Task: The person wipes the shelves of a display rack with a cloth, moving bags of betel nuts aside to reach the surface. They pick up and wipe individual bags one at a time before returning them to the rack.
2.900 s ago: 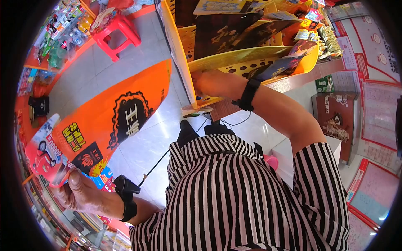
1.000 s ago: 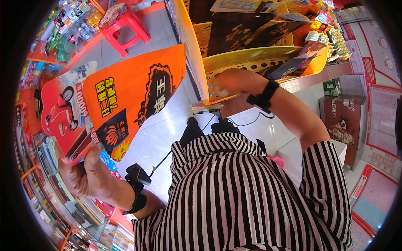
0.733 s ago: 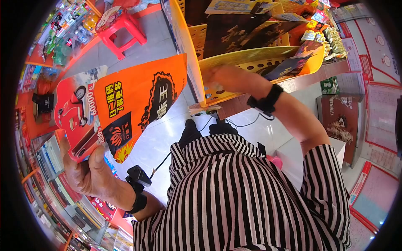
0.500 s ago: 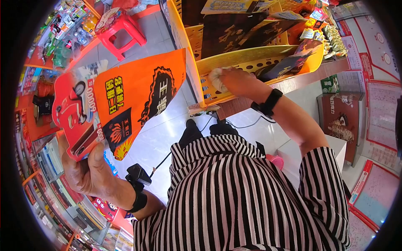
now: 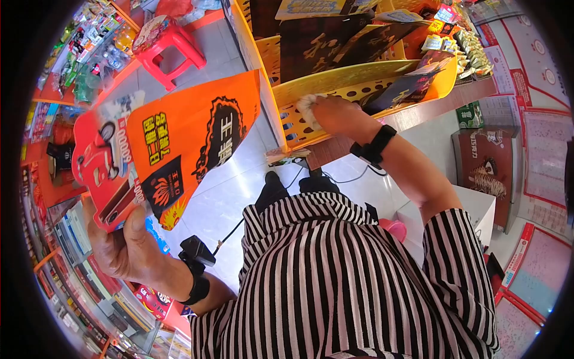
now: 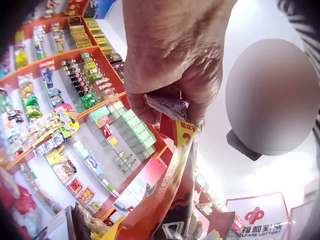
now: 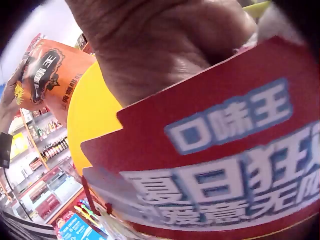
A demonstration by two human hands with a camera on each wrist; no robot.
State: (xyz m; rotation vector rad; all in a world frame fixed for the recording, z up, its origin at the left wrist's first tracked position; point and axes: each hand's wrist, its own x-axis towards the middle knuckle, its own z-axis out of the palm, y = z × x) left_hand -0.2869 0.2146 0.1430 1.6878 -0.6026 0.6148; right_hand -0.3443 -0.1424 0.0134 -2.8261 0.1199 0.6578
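My left hand [image 5: 140, 251] pinches the lower edge of an orange packet [image 5: 194, 125] with a red scooter picture [image 5: 104, 155] at its end, held up at the left. In the left wrist view, thumb and fingers of the left hand [image 6: 172, 60] close on the packet's edge [image 6: 185, 132]. The right hand [image 5: 341, 116] reaches into the front compartment of a yellow perforated basket [image 5: 359, 78], gripping a crumpled white cloth [image 5: 309, 109]. Seen from the right wrist, the right hand [image 7: 165, 45] is behind a red printed card [image 7: 225, 125]; its fingertips are hidden.
Dark packets [image 5: 320, 48] stand in the basket's rear compartments, and another dark packet [image 5: 400, 93] leans at the front right. A red stool [image 5: 167, 48] is on the floor beyond. Stocked shelves run along the left; a brown box [image 5: 487, 164] stands at the right.
Since the earliest frame, my left hand has brought the packet up and to the right. The right hand has shifted right inside the basket, and the white cloth now shows in it.
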